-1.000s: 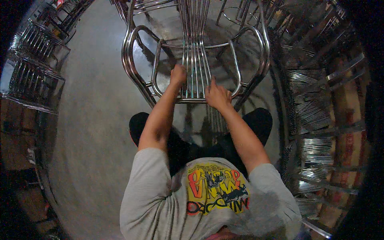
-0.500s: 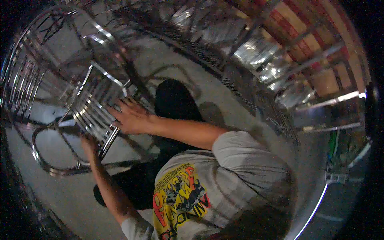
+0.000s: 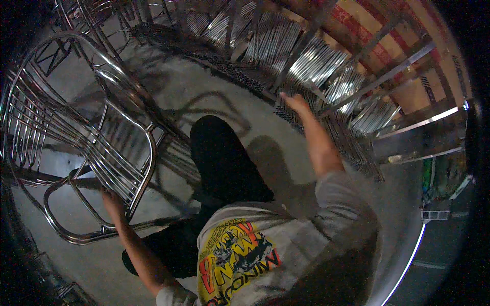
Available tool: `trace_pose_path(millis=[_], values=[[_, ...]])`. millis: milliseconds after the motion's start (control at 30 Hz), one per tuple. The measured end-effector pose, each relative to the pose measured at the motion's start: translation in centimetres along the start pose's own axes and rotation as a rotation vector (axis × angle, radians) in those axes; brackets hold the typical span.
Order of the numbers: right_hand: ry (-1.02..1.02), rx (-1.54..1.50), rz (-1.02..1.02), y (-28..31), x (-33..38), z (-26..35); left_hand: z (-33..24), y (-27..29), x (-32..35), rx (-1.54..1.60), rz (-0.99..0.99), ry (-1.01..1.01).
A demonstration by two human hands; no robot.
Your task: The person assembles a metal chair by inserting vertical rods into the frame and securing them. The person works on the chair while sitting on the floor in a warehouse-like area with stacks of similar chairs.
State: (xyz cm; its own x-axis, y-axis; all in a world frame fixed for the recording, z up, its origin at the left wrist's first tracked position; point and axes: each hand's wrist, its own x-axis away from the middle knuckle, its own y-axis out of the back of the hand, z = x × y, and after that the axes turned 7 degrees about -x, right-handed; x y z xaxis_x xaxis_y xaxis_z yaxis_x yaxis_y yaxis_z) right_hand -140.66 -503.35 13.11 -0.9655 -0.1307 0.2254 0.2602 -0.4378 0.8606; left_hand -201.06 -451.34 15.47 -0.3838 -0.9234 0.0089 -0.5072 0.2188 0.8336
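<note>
Steel chair frame (image 3: 97,148): polished tube, lying tilted at the person's left, its slatted panel and looped rail catching the light above the concrete floor (image 3: 214,97).
Left hand (image 3: 111,200): gripping the lower edge of the chair frame, fingers curling around the tube, arm stretching down from the shoulder.
Right hand (image 3: 294,103): reaching out to the right, touching the stacked metal rods (image 3: 311,61); whether the fingers are closing on one cannot be told.
Stacked metal rods: lying in bundles on a rack with slanting uprights, running across the upper right.
Clothing: grey printed shirt (image 3: 265,255), dark trousers (image 3: 224,158) showing between the two arms.
</note>
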Motion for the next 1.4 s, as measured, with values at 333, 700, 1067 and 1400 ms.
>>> trace_pose_path(millis=[333,700,1067,1400], values=[[-0.239,-0.451,0.183,-1.5,-2.2,1.5,-2.6,0.5,1.8,-0.143,-0.174,-0.075],[0.082,-0.548,-0.769,1.0,5.5,4.7,-3.6,0.9,1.6,-0.036,-0.187,-0.063],[0.971,-0.375,-1.038,18.6,16.3,18.4,-26.6,17.0,12.5,-0.3,-0.992,-0.78],[1.529,-0.024,-0.667,22.6,20.2,25.7,-25.6,19.8,9.4,0.017,-0.822,-0.526]])
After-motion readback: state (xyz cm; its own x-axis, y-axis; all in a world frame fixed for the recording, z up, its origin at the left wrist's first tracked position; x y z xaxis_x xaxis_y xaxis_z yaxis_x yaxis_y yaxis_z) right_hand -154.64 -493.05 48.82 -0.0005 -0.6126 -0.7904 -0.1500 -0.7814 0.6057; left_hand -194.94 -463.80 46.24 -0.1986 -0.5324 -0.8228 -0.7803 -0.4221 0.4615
